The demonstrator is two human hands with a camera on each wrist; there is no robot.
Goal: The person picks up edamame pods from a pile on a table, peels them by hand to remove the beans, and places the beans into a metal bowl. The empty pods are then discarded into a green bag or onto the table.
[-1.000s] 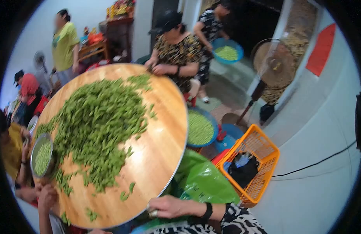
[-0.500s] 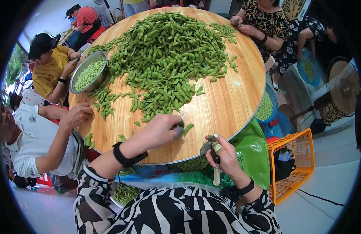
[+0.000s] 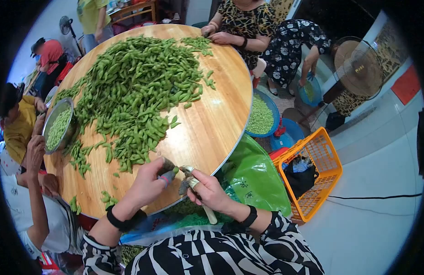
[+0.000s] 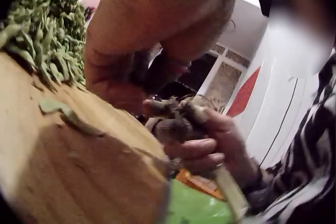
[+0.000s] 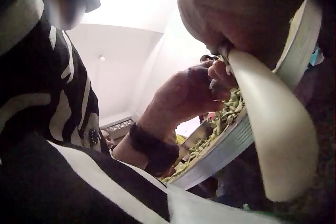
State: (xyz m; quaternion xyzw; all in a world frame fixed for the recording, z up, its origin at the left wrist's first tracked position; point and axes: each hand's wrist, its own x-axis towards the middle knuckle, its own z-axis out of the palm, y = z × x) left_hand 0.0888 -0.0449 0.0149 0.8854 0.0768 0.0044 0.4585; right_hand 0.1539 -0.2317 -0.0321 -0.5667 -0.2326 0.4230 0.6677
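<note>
My left hand [image 3: 150, 181], its fingertips darkly covered, pinches a green pod [image 3: 175, 169] at the near edge of the round wooden table [image 3: 198, 126]. Close against it is my right hand [image 3: 209, 192], with pale wrapping on its fingers. That hand grips a tool, whose pale handle [image 3: 212, 215] points down; the same handle [image 5: 275, 129] looks broad in the right wrist view. The tool's tip is hidden between the hands. A heap of green pods [image 3: 134, 78] covers the table's middle and left. In the left wrist view one pod [image 4: 73, 119] lies apart on the wood.
A metal bowl of shelled beans [image 3: 58, 129] stands at the table's left edge, beside other people's hands. On the right are a blue basin of beans [image 3: 260, 114], a green plastic sheet [image 3: 257, 178], an orange crate [image 3: 328, 169] and a fan [image 3: 358, 68]. Other people surround the table.
My left hand has left the tabletop near the pods and come together with my right hand, now pinching a pod. The person at the back right bends lower over a basin.
</note>
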